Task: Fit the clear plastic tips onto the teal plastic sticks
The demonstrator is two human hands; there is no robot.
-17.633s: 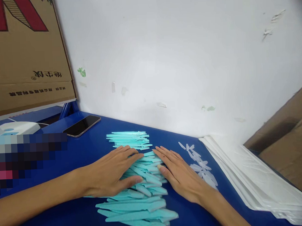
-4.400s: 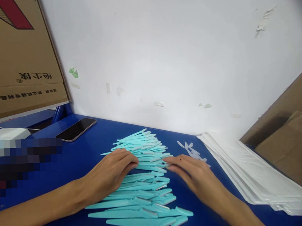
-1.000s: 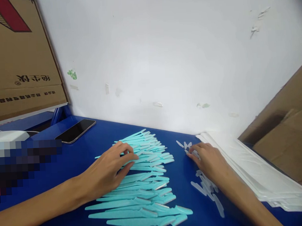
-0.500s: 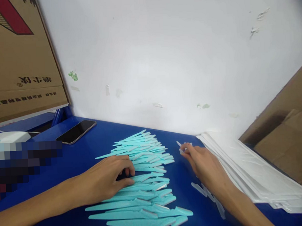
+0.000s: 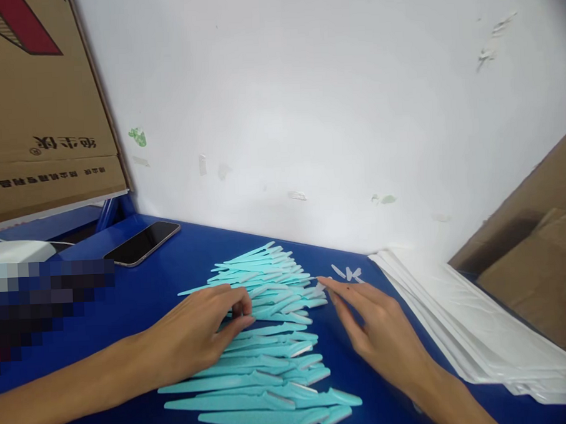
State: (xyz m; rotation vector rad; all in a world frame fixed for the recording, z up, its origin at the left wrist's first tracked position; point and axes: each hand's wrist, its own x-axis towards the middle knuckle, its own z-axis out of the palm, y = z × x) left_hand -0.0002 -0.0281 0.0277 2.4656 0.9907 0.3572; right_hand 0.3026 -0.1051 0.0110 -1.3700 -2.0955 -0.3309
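If its pinch loosens, your right hand (image 5: 376,314) may drop one pale sliver (image 5: 320,286) among the dozen-plus overlapping turquoise razors (image 5: 266,380) on the blue table (image 5: 141,299), where your left hand (image 5: 208,321) curls over their handles, its hold hidden, and at least three pale pieces (image 5: 348,274) and one phone (image 5: 143,243) lie apart.

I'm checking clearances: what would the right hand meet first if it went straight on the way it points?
Probably the turquoise eyebrow razors, at their blade ends, just ahead of the right hand; depth leaves it unclear whether they touch.
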